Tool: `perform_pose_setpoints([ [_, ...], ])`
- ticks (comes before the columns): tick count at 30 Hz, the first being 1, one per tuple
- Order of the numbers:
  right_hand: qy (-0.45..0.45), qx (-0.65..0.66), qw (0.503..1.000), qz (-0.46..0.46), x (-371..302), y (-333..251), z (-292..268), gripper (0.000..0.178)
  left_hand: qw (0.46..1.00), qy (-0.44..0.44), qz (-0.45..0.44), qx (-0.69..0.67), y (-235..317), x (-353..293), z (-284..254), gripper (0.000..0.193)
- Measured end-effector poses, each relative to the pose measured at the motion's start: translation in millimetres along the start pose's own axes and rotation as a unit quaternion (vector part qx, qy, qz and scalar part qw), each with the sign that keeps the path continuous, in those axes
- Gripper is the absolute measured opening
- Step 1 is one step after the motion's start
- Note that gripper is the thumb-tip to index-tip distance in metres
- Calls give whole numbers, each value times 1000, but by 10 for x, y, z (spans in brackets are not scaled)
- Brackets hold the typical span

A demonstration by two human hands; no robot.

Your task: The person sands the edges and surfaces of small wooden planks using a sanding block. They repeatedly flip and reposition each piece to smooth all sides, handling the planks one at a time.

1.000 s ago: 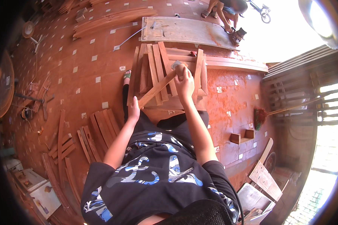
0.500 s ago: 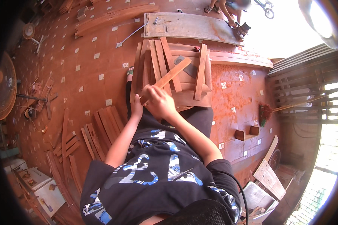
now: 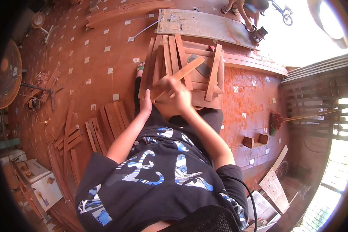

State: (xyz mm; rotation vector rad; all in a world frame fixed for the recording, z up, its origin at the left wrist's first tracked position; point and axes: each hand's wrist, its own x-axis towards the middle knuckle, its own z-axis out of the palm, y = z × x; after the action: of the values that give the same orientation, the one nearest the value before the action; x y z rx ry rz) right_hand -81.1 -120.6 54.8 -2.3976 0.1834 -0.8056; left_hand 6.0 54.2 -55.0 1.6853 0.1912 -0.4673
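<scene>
A wooden strip (image 3: pixel 189 67) slants up and to the right in front of me, over other pieces on a low wooden stand. My left hand (image 3: pixel 146 103) is closed on its near end, with the thumb up. Curled over the strip a little farther along is my right hand (image 3: pixel 178 94), its fingers blurred by motion. Whether something thin lies under those fingers is hidden. Several loose strips (image 3: pixel 167 54) rest on the stand (image 3: pixel 201 101) beneath. A grey flat piece (image 3: pixel 203 70) lies partly under the held strip, and one more strip (image 3: pixel 213 73) lies to its right.
Several boards (image 3: pixel 112 120) lie on the tiled floor at left, near a fan (image 3: pixel 7 73). A long plank (image 3: pixel 205 26) lies beyond the stand; another person (image 3: pixel 251 11) crouches at its right end with a power tool (image 3: pixel 258 35). A broom (image 3: pixel 276 121) and a small wooden box (image 3: pixel 256 141) are at right.
My right hand has shifted along the strip and is more blurred. The whole view has moved slightly, so the stand appears a little farther right.
</scene>
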Motion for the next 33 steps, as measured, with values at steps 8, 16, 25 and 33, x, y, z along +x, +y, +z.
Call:
perform_pose_setpoints([
  [8,-75,-68,995,9,114,-214,-49,56,998,-9,26,59,18,1,-124,67],
  [16,101,-215,965,110,683,845,-379,57,994,26,66,83,165,-89,34,71],
  [25,-70,28,997,-24,-150,-459,32,54,998,6,1,67,174,-103,-31,80],
  [33,20,-122,992,31,439,572,-210,55,997,-7,24,67,218,-111,-76,78],
])
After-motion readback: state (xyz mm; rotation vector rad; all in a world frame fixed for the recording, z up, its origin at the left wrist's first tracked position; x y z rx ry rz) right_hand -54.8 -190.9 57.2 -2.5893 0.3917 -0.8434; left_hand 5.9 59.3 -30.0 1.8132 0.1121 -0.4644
